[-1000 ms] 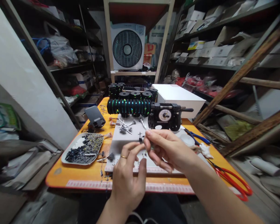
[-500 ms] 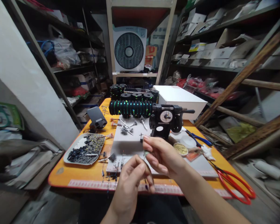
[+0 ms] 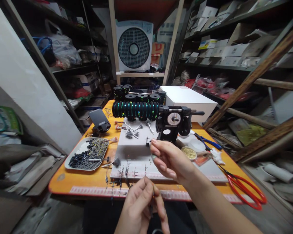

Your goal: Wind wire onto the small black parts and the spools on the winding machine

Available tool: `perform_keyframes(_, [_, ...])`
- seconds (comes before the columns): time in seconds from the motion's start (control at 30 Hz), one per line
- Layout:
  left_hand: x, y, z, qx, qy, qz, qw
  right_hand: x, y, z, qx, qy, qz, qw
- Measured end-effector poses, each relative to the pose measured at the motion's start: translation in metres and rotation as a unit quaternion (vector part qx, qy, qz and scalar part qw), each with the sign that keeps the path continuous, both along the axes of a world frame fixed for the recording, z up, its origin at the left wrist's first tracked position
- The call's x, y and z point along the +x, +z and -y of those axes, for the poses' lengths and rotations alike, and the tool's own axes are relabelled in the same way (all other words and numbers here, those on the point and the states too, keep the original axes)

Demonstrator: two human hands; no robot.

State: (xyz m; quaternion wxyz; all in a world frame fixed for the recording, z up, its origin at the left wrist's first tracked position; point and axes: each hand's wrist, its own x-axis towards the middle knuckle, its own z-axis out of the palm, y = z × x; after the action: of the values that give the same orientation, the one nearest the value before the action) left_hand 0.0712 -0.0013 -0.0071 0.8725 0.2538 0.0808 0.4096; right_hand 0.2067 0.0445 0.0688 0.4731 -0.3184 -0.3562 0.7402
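Observation:
My left hand [image 3: 143, 201] is low in front of the board, thumb and fingers pinched round a thin dark piece [image 3: 151, 210], too small to name. My right hand [image 3: 172, 161] is higher and further right, thumb and index finger pressed together. Whatever lies between those fingertips is too small to make out. Just left of them a small black part [image 3: 147, 142] stands at the board. Behind is a black winding machine [image 3: 173, 119] with a round dial, its shaft carrying a row of black spools [image 3: 136, 111] wound with green-blue line.
On the left stands a white tray [image 3: 72, 151] of small dark and grey parts. Red-handled scissors [image 3: 249, 191], blue-handled pliers [image 3: 210, 142] and a dish of gold bits [image 3: 189, 153] lie right. Small brushes [image 3: 133, 130] and a white box [image 3: 188, 97] are further back.
My left hand has moved down and slightly right, away from my right hand. The right hand keeps its pinch in nearly the same place. The view has shifted slightly.

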Motion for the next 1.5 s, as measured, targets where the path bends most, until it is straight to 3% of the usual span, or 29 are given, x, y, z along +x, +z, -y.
perform_keyframes(0.23, [0.000, -0.005, -0.004, 0.002, -0.001, 0.019, 1.000, 0.000, 0.002, 0.000, 0.008, -0.004, 0.004, 1.000])
perform_keyframes(0.5, [-0.003, -0.022, 0.004, 0.001, -0.022, 0.052, 0.998, 0.002, 0.001, 0.002, 0.018, -0.009, 0.024, 0.999])
perform_keyframes(0.73, [-0.016, -0.004, 0.006, 0.013, -0.014, -0.066, 0.998, 0.004, -0.003, 0.003, 0.031, -0.007, 0.052, 0.998])
perform_keyframes(0.83, [-0.017, -0.003, 0.003, 0.038, -0.001, -0.094, 0.995, 0.005, -0.005, 0.003, 0.050, -0.006, 0.114, 0.992])
perform_keyframes(0.9, [-0.017, -0.009, 0.001, 0.051, 0.004, -0.111, 0.993, 0.008, -0.005, 0.002, 0.093, -0.056, 0.228, 0.968])
perform_keyframes(1.03, [-0.017, -0.025, -0.001, 0.045, -0.004, -0.147, 0.988, 0.012, -0.002, -0.004, 0.223, -0.219, 0.431, 0.847])
perform_keyframes(1.13, [-0.018, -0.032, -0.002, 0.046, -0.005, -0.188, 0.981, 0.011, 0.001, -0.019, 0.261, -0.240, 0.475, 0.805])
perform_keyframes(1.33, [-0.030, -0.037, 0.001, 0.095, 0.027, -0.329, 0.939, 0.007, -0.003, -0.051, 0.249, -0.220, 0.472, 0.817])
perform_keyframes(1.5, [-0.052, -0.025, 0.008, 0.181, 0.083, -0.514, 0.834, 0.010, -0.003, -0.039, 0.225, -0.197, 0.418, 0.858])
